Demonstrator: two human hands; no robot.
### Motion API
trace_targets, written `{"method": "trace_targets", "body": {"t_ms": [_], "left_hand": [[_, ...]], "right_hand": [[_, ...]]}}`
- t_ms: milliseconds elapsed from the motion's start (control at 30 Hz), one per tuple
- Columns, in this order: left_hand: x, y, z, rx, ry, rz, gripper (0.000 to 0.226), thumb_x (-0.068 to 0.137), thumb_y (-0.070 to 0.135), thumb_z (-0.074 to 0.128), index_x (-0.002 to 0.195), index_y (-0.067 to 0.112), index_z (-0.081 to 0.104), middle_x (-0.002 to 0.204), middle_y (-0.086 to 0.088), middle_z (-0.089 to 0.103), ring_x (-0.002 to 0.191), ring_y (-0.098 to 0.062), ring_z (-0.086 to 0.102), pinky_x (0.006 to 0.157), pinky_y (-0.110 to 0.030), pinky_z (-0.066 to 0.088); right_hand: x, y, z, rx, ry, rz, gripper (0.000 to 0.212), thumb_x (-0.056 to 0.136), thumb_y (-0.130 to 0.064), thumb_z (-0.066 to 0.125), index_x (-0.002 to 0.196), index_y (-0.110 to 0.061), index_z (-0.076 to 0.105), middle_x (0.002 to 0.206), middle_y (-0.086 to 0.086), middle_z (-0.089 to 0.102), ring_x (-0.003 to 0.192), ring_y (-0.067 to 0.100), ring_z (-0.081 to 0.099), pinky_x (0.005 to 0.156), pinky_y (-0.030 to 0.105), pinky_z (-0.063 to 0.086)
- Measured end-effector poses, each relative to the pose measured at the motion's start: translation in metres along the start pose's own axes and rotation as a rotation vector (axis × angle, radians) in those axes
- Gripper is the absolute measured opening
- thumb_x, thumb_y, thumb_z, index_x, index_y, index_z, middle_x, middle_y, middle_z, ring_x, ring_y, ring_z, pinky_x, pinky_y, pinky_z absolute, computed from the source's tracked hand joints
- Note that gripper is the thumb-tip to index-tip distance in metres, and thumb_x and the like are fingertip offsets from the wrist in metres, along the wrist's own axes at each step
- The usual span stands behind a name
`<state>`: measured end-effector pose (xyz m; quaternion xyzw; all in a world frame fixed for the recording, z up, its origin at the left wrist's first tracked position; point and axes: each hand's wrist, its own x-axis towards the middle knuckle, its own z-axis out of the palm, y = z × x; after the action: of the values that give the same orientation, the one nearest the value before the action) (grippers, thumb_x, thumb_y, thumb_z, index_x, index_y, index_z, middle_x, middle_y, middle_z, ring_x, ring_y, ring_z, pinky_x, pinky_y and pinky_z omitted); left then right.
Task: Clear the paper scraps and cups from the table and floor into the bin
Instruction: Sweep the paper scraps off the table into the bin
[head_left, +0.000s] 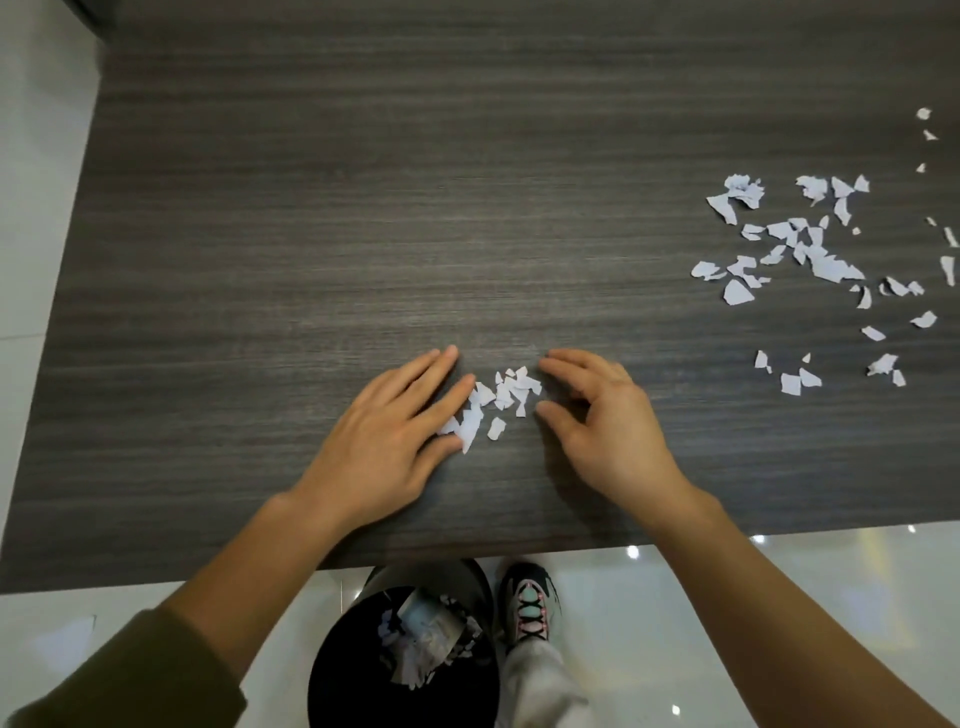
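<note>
Right now both hands sit on the dark wood-grain table (363, 208) nr its front edge, w/ a small pile of paper scraps (500, 399) btwn them. The left hand (384, 431) lies flat, fingers straight, its fingertips touching the pile's left side. The right hand (597, 421) is relaxed, fingers loosely bent w/ tips on the tabletop just beside the pile, gripping nothing. More scattered scraps (810, 249) lie well apart at the table's right side. Below the front edge a black bin (332, 670) stands on the glossy floor (727, 597), holding scraps plus a shiny crumpled item, can't tell what. A shoe (530, 603) is just beside the bin.
</note>
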<state>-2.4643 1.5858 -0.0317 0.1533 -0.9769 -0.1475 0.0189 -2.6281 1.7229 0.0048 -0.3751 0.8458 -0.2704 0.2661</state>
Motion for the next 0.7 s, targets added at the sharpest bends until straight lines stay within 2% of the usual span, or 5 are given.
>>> {"method": "trace_targets", "body": {"t_ms": [100,233,433,533,700], "left_hand": [[0.018,0.008,0.000,-0.015,-0.013,-0.049,0.055,0.087,0.048,0.040,0.133,0.018,0.051,0.133,-0.013,0.049,0.114,-0.024,0.038,0.093,-0.039,0.038],[0.034,0.015,-0.002,-0.092,-0.011,0.004,0.047,0.082,0.029,0.067,0.124,0.008,0.059,0.109,-0.013,0.054,0.090,-0.024,0.052,0.075,-0.033,0.046],[0.036,0.038,0.007,-0.131,0.159,-0.147,0.015,0.073,0.003,0.074,0.087,0.010,0.071,0.081,-0.009,0.062,0.068,-0.024,0.058,0.056,-0.028,0.047],[0.034,0.047,0.011,-0.138,0.211,-0.160,0.012,0.071,0.001,0.075,0.081,0.006,0.071,0.073,-0.007,0.058,0.063,-0.023,0.057,0.048,-0.028,0.046],[0.040,0.055,0.007,-0.356,0.266,-0.363,0.012,0.088,0.012,0.060,0.087,0.007,0.071,0.082,-0.007,0.063,0.073,-0.019,0.060,0.065,-0.026,0.046]], "right_hand": [[-0.002,-0.002,0.006,-0.081,-0.070,-0.021,0.057,0.085,-0.024,0.065,0.137,-0.015,0.045,0.116,-0.006,0.037,0.113,0.008,0.037,0.100,0.014,0.028],[0.006,-0.004,0.010,-0.155,-0.110,-0.017,0.061,0.087,-0.026,0.063,0.141,-0.016,0.037,0.105,-0.010,0.031,0.100,0.001,0.031,0.089,0.009,0.025],[0.004,-0.013,0.029,-0.061,0.071,-0.030,0.022,0.092,-0.015,0.056,0.107,-0.002,0.066,0.088,-0.008,0.044,0.072,-0.001,0.045,0.067,0.001,0.035],[0.004,-0.016,0.032,-0.133,0.105,-0.076,0.015,0.089,-0.010,0.060,0.096,-0.003,0.072,0.088,0.005,0.057,0.073,0.012,0.054,0.068,0.017,0.040],[0.005,-0.020,0.026,0.126,0.115,0.116,0.015,0.089,-0.015,0.060,0.096,-0.013,0.073,0.084,-0.004,0.063,0.079,0.007,0.056,0.075,0.015,0.040]]}}
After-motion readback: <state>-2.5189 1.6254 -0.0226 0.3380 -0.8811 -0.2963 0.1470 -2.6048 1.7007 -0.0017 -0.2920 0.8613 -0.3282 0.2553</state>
